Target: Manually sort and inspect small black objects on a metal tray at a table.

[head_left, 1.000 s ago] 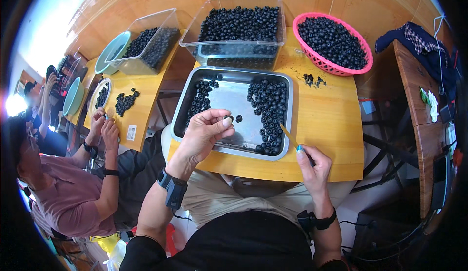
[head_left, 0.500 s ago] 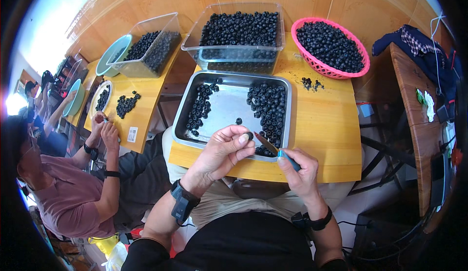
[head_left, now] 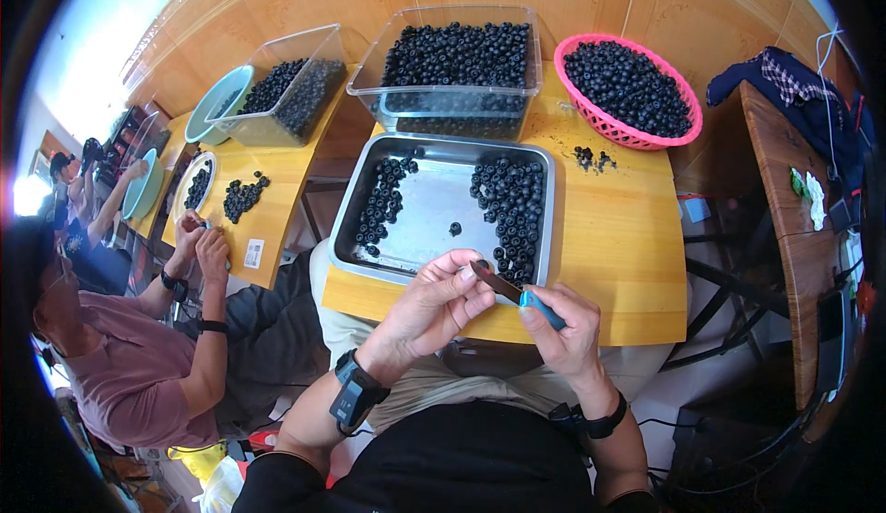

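My left hand (head_left: 436,299) pinches a small dark berry (head_left: 479,267) at its fingertips, just over the near rim of a steel tray (head_left: 434,213). My right hand (head_left: 565,328) grips a small knife with a blue handle (head_left: 541,309), and its blade tip touches the berry. The tray holds two bands of dark berries, a thin one on the left (head_left: 381,201) and a thicker one on the right (head_left: 513,208), with one loose berry (head_left: 455,228) between them. Both hands hover above the front edge of the yellow table (head_left: 618,255).
Behind the tray stand a clear bin (head_left: 459,65) and a pink basket (head_left: 630,75), both full of berries. A few loose berries (head_left: 591,156) lie beside the basket. At left another person (head_left: 138,365) handles berries at a second table with a clear bin (head_left: 293,89).
My left hand came back from the tray with a berry and met my right hand. The right hand swung the knife inward until its blade reached the berry.
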`<state>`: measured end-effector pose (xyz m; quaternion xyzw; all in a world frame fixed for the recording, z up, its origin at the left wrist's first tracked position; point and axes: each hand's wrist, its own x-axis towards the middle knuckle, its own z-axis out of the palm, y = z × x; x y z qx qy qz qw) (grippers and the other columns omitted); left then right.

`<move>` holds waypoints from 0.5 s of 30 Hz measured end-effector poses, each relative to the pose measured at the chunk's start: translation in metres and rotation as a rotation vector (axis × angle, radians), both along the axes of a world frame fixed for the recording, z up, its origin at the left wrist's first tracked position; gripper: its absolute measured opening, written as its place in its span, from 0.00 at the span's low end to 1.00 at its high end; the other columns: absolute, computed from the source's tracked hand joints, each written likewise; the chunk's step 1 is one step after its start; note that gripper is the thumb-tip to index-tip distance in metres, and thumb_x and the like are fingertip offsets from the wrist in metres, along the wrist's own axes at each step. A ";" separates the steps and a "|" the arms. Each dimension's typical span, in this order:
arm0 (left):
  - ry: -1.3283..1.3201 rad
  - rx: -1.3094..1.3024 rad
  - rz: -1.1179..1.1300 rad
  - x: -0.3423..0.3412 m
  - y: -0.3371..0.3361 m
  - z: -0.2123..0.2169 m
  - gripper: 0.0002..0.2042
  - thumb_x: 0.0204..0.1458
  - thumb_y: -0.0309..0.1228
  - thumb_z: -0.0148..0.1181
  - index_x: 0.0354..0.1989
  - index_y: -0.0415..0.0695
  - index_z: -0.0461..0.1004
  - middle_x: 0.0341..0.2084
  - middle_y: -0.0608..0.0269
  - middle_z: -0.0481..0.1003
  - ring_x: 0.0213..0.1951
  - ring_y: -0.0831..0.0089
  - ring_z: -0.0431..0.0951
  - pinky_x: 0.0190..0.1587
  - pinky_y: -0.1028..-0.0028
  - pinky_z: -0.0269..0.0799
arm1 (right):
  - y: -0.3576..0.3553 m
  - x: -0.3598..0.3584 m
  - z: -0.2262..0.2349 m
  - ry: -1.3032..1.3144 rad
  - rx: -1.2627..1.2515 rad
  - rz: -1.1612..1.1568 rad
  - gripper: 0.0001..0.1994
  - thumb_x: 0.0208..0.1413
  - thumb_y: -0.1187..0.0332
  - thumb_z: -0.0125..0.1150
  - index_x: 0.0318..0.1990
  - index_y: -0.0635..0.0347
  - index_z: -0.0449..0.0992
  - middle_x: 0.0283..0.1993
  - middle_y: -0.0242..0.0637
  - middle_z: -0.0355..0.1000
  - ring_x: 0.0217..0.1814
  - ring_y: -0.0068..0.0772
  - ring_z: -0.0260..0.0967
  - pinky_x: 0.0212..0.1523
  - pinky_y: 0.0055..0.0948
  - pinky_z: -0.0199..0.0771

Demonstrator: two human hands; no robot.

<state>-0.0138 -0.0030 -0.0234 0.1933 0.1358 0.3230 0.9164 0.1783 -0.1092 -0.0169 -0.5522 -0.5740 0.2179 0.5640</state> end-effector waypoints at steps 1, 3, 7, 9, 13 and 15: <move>0.005 0.004 0.005 0.000 -0.002 0.001 0.11 0.62 0.25 0.61 0.52 0.42 0.74 0.47 0.55 0.79 0.44 0.68 0.83 0.50 0.70 0.85 | -0.001 0.001 0.000 0.001 0.000 0.000 0.16 0.60 0.60 0.70 0.42 0.68 0.83 0.25 0.39 0.72 0.25 0.32 0.71 0.27 0.30 0.68; 0.010 0.007 0.009 0.000 -0.005 0.003 0.11 0.62 0.25 0.61 0.52 0.42 0.74 0.47 0.54 0.79 0.44 0.68 0.84 0.50 0.70 0.85 | -0.002 0.003 0.000 -0.030 0.005 0.018 0.16 0.59 0.61 0.70 0.42 0.68 0.83 0.25 0.39 0.73 0.25 0.32 0.72 0.27 0.29 0.68; -0.023 0.003 0.029 0.002 -0.009 0.007 0.11 0.62 0.24 0.62 0.52 0.41 0.74 0.45 0.55 0.79 0.43 0.70 0.83 0.49 0.73 0.84 | -0.001 0.002 0.001 -0.016 0.030 0.010 0.16 0.59 0.62 0.71 0.42 0.68 0.83 0.26 0.39 0.73 0.26 0.32 0.72 0.27 0.29 0.68; -0.012 -0.004 0.043 0.002 -0.009 0.009 0.11 0.62 0.25 0.62 0.51 0.41 0.74 0.42 0.57 0.79 0.42 0.72 0.83 0.48 0.74 0.84 | -0.001 -0.001 0.002 -0.010 0.021 -0.010 0.15 0.59 0.62 0.70 0.43 0.69 0.83 0.26 0.40 0.74 0.26 0.32 0.73 0.28 0.29 0.69; -0.069 0.047 0.019 -0.001 -0.016 0.024 0.08 0.62 0.26 0.62 0.49 0.41 0.77 0.39 0.60 0.77 0.40 0.73 0.80 0.47 0.74 0.83 | 0.007 0.010 -0.022 0.168 -0.076 -0.203 0.14 0.63 0.64 0.67 0.43 0.71 0.82 0.27 0.36 0.74 0.29 0.23 0.69 0.31 0.26 0.69; -0.094 0.076 0.010 -0.003 -0.016 0.027 0.08 0.62 0.26 0.62 0.48 0.41 0.77 0.40 0.59 0.77 0.40 0.74 0.79 0.46 0.74 0.82 | 0.005 0.021 -0.025 0.227 -0.073 -0.230 0.14 0.64 0.64 0.66 0.43 0.71 0.82 0.27 0.34 0.73 0.30 0.20 0.67 0.32 0.25 0.66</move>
